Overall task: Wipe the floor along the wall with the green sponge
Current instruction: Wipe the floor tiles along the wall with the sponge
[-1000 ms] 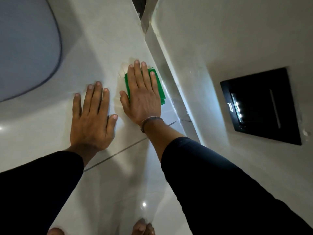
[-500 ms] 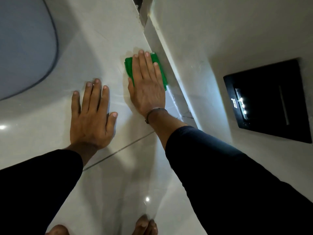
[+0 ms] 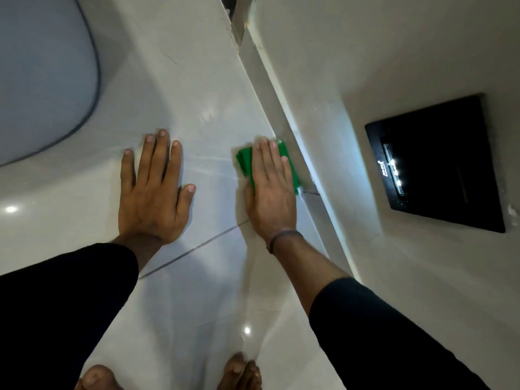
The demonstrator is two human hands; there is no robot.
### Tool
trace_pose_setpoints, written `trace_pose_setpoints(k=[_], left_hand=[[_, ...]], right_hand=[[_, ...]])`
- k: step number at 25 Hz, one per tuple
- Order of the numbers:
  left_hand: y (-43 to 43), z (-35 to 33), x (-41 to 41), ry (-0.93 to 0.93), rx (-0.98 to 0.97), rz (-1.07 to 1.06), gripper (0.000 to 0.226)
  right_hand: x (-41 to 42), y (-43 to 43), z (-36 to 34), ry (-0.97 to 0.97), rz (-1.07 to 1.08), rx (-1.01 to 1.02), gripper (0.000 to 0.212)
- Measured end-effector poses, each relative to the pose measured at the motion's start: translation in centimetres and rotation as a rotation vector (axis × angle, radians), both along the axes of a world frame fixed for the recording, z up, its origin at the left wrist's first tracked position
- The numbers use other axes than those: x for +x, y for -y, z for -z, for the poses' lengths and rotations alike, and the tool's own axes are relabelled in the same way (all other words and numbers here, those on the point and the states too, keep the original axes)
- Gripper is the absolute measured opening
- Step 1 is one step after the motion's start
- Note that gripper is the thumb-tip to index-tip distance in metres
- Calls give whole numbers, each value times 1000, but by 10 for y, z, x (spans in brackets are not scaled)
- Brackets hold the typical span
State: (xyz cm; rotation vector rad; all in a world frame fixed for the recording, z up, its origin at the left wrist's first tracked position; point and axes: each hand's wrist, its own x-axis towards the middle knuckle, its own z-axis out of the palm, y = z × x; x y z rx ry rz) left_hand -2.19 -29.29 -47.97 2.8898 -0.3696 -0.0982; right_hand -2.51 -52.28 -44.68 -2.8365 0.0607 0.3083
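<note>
Judging from faint wet streaks on the glossy floor (image 3: 174,88) between the hands, the wiping looks under way, though how much of the strip along the wall (image 3: 394,66) is done or left cannot be told. The right hand (image 3: 270,187) lies flat with fingers extended, pressing the green sponge (image 3: 244,161) against the tile just beside the skirting (image 3: 284,114); it pins the sponge rather than clasping it. The left hand (image 3: 153,190) is splayed, empty, on the floor as a brace. The sponge is bright green, thin and rectangular, mostly hidden beneath the palm, its edges showing on either side.
</note>
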Motion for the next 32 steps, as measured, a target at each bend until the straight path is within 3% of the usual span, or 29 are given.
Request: trace_pose_setpoints(k=[11,15,19,27,32], left_hand=[[1,1,0,-14,-30,-9,77],[1,1,0,-9,-30,-9,77],[2,0,0,-14,-31,-15,77],[2,0,1,-10,-9,-11,77],[2,0,1,4,-5,-12,76]], right_hand=[[-178,74,-4,-118,37,-61,67],[-205,81,-11,-196,56,-90,62],[-154,62,-10,-187,3,-93,65],[63,-19,0,0,-10,31,65],[56,-16,-2,3,-25,49,72]])
